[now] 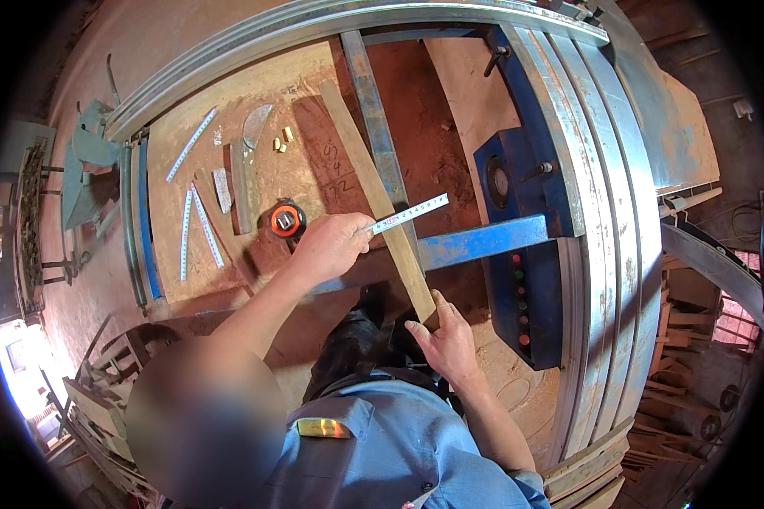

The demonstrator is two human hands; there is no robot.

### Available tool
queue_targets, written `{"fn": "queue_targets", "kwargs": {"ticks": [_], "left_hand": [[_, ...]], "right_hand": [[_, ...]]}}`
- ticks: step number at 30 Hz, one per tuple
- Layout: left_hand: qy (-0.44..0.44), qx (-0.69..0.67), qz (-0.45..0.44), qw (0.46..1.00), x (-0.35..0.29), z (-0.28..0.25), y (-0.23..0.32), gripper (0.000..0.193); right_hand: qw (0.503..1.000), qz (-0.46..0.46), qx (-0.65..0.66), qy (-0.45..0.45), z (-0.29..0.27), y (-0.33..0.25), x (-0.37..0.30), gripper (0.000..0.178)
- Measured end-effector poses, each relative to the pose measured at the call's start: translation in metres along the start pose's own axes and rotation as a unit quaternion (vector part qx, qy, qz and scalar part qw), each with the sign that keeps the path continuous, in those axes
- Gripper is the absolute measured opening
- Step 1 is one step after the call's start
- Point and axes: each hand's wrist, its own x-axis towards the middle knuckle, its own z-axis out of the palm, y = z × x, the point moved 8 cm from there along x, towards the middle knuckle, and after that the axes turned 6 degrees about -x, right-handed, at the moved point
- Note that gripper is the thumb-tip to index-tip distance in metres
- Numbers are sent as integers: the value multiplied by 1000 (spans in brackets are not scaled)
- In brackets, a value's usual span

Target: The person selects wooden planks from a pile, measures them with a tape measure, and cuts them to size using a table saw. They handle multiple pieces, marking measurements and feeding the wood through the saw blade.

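A long, thin wooden strip (373,187) lies diagonally across the work table, over a blue metal bar (484,241). My left hand (331,246) pinches one end of a short steel ruler (409,213) and lays it crosswise over the strip. My right hand (446,341) grips the strip's near end, thumb against its edge. An orange tape measure (287,220) sits just left of my left hand.
Several steel rulers (191,144) (205,227), a curved blade (255,124) and small wooden blocks (282,141) lie on the board at the left. A blue machine body (526,195) and curved metal rails (607,220) stand to the right. Scrap wood is piled at the lower left (93,407) and lower right (654,424).
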Motion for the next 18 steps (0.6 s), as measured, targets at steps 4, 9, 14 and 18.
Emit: {"fn": "queue_targets", "kwargs": {"ticks": [4,9,14,18], "left_hand": [[-2,13,-3,1000,1,1,-4,22],[-2,5,7,1000,2,1,-4,22],[-4,10,16,1000,1,1,-2,22],[0,18,15,1000,0,0,-2,22]], "right_hand": [[1000,3,2,0,0,0,0,74],[1000,4,-7,0,1,1,0,74],[1000,5,-5,0,0,0,0,74],[1000,-3,-6,6,1,1,1,74]]}}
